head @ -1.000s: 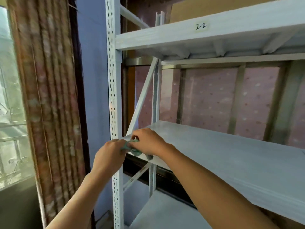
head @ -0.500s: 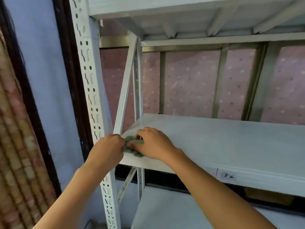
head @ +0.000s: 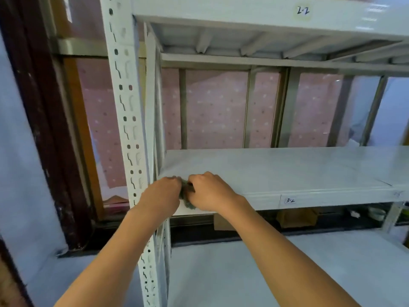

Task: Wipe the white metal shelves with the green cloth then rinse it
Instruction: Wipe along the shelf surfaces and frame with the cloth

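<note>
The green cloth [head: 185, 197] is bunched at the front left corner of the middle white metal shelf [head: 287, 171], mostly hidden between my hands. My left hand [head: 160, 194] grips its left side, just in front of the perforated white upright [head: 128, 129]. My right hand [head: 210, 191] holds its right side, resting on the shelf's front edge. Above hangs another white shelf [head: 243, 14] labelled 2-2. A lower shelf [head: 287, 262] lies below my arms.
A pink dotted panel [head: 217, 111] with metal bars stands behind the rack. A dark wooden frame [head: 44, 129] and blue wall are to the left. A cardboard box [head: 296, 217] and small items sit under the middle shelf at the back right.
My view has swung right and closer to the rack, so the curtain has left the picture. Both hands stay on the cloth at the shelf's front left corner.
</note>
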Available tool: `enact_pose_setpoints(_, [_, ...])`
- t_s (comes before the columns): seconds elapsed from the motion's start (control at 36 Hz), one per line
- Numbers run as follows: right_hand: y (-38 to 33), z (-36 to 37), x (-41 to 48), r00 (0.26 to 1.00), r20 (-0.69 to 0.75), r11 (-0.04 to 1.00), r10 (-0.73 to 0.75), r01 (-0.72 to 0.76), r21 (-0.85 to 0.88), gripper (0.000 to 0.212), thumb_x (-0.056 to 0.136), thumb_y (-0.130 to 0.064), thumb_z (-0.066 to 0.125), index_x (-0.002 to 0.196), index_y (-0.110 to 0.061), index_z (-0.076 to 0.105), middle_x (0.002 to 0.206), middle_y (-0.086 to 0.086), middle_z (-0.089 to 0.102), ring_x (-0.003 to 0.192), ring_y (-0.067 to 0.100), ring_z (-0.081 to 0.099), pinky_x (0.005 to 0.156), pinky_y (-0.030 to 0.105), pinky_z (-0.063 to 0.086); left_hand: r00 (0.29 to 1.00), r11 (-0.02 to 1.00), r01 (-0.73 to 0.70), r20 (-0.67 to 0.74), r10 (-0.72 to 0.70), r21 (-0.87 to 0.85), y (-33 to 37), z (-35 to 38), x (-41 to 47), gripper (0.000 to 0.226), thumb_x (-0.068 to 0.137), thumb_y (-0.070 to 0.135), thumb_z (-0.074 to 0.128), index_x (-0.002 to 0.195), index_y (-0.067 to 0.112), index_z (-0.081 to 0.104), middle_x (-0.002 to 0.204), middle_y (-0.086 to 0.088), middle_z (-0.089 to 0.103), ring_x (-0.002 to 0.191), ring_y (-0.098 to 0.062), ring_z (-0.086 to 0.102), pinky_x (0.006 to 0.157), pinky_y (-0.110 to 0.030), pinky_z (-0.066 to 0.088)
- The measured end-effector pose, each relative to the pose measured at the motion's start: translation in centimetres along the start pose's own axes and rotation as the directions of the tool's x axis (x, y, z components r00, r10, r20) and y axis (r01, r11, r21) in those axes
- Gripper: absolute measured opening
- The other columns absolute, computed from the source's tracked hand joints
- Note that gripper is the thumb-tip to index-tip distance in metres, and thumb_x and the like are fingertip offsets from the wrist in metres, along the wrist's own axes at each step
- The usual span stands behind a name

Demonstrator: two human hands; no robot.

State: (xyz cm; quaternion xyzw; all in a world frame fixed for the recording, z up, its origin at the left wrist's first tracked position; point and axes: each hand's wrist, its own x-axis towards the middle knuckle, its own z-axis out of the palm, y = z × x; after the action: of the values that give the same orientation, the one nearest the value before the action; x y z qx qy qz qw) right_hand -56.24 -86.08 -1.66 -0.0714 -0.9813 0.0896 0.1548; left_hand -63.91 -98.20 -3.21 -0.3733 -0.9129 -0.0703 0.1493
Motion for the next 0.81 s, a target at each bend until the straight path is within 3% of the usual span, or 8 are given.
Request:
enact_pose_setpoints(0.08, [0.0,-0.4,0.1,1.000,0.013,1.000,0.013,-0.012,-0.003,0.023,0.096,-0.028,0.054,0.112,-0.013,0.063,0.097,0.011,0.063,0.082,0.029,0.060,0.067,0.037,0.050,0.998,1.000,-0.026,0.048,0.027,-0.014,-0.5,-0.2,0.7,0.038,0.091,0.004,0.044,0.121,0.020,0.061,0.109,-0.005,0.064,0.098,-0.026,0.064,0.081,-0.033,0.053])
enact_pose_setpoints(0.36, [0.5,-0.6,2.2,0.998,0.050,0.999,0.035,-0.033,-0.028,0.023,0.097,-0.027,0.059,0.109,-0.019,0.077,0.074,0.003,0.049,0.068,0.025,0.053,0.059,0.029,0.042,0.996,0.999,0.048,0.076,-0.050,0.025,-1.3,-0.3,3.2,0.025,0.086,0.005,0.048,0.094,0.015,0.069,0.071,0.000,0.048,0.070,-0.024,0.054,0.063,-0.030,0.047])
enact_pose_setpoints(0.56, [2.1,0.3,4.7,0.998,0.060,1.000,0.022,-0.021,-0.021,0.024,0.090,-0.011,0.057,0.105,-0.011,0.075,0.086,0.010,0.057,0.069,0.025,0.054,0.060,0.032,0.046,0.983,0.986,0.143,0.101,-0.152,0.088,0.5,0.1,5.4,0.015,0.088,0.001,0.050,0.079,0.013,0.048,0.070,-0.001,0.041,0.075,-0.023,0.052,0.068,-0.031,0.049])
enact_pose_setpoints(0.69, [3.7,0.2,7.4,0.997,0.075,0.999,0.018,-0.015,-0.038,0.013,0.089,-0.009,0.057,0.093,-0.004,0.068,0.077,0.007,0.045,0.070,0.028,0.050,0.061,0.032,0.040,0.963,0.967,0.242,0.106,-0.250,0.082,0.7,0.7,8.5,0.012,0.092,0.005,0.051,0.083,0.010,0.057,0.071,-0.002,0.048,0.070,-0.022,0.055,0.065,-0.029,0.047])
enact_pose_setpoints(0.81, [4.8,0.6,9.5,0.998,0.064,0.999,-0.004,0.007,-0.045,0.015,0.090,-0.012,0.060,0.101,-0.004,0.067,0.087,0.012,0.050,0.076,0.030,0.051,0.065,0.032,0.041,0.937,0.941,0.330,0.095,-0.336,0.076,0.7,1.7,10.7,0.011,0.093,0.010,0.055,0.085,0.010,0.062,0.072,-0.003,0.053,0.060,-0.018,0.052,0.062,-0.029,0.047])
